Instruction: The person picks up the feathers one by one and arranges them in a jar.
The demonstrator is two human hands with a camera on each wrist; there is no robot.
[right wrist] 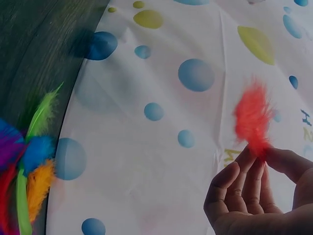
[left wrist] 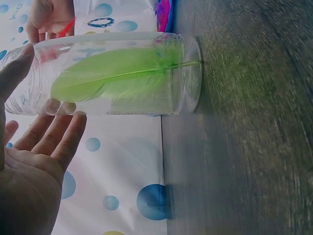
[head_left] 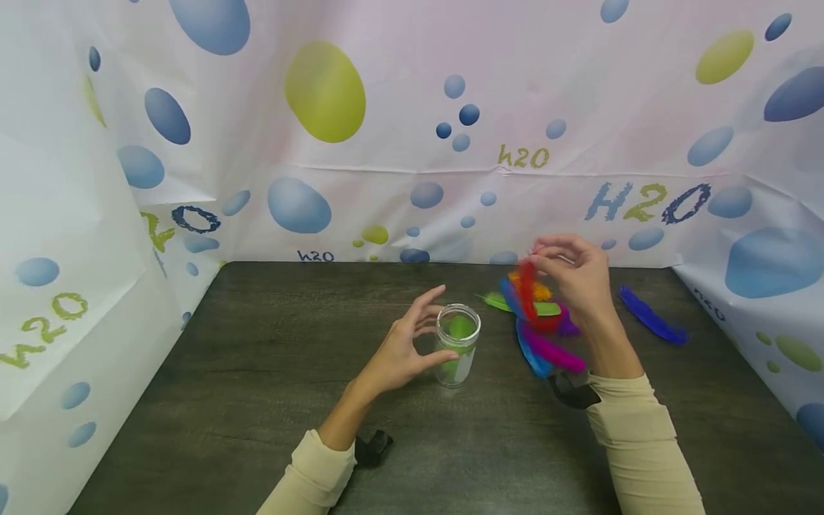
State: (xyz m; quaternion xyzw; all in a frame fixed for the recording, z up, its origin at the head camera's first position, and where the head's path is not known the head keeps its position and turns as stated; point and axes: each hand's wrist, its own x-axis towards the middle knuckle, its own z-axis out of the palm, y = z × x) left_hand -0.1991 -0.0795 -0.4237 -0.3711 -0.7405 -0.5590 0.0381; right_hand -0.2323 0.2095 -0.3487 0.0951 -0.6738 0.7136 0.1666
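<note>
A clear jar (head_left: pixel 472 357) without a lid stands upright on the dark table, a light green feather (left wrist: pixel 107 76) inside with its quill at the bottom. My left hand (head_left: pixel 400 349) holds the jar from the left, thumb across the near side and fingers at the far side. To the right of the jar and above the table, my right hand (head_left: pixel 579 279) pinches a red feather (right wrist: pixel 253 115) by its lower end between thumb and fingertips. Beneath that hand lies a pile of loose feathers, among them a magenta feather (head_left: pixel 553 349) and an orange feather (right wrist: pixel 40 188).
One dark blue feather (head_left: pixel 653 317) lies apart from the pile, near the table's right edge. The dark wooden table (head_left: pixel 270 336) meets a white sheet (head_left: pixel 386 150) printed with blue and green bubbles at the back and both sides. Black straps (head_left: pixel 373 448) sit at my wrists.
</note>
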